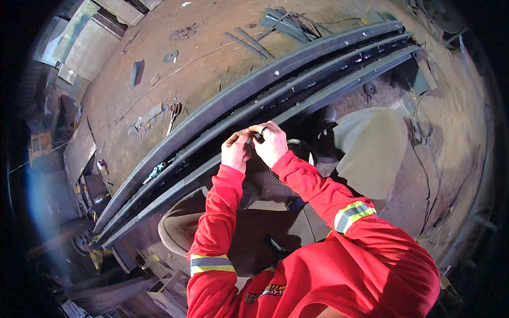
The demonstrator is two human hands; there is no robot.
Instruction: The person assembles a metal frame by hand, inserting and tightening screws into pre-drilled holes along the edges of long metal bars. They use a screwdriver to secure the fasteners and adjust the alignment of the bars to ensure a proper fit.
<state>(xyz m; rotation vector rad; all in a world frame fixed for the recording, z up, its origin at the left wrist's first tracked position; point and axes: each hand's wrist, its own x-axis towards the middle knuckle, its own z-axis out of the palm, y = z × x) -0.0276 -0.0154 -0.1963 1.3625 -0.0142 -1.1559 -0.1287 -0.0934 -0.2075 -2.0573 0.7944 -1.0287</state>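
Note:
My left hand and my right hand meet at the fingertips above the nearest dark metal rail. Both are pinched together. Whatever sits between the fingers is too small and hidden to make out. A dark ring shows on a finger of my right hand. Under the hands, long metal rails lie side by side, slanting from lower left to upper right. Just beneath my right wrist is a dark round object, partly covered by the sleeve.
A teal-handled tool rests on the rails at left. Beyond them lie dark red-handled scissors or pliers, a round disc and a pile of metal strips. Another disc is on the right. My bent knees flank the work.

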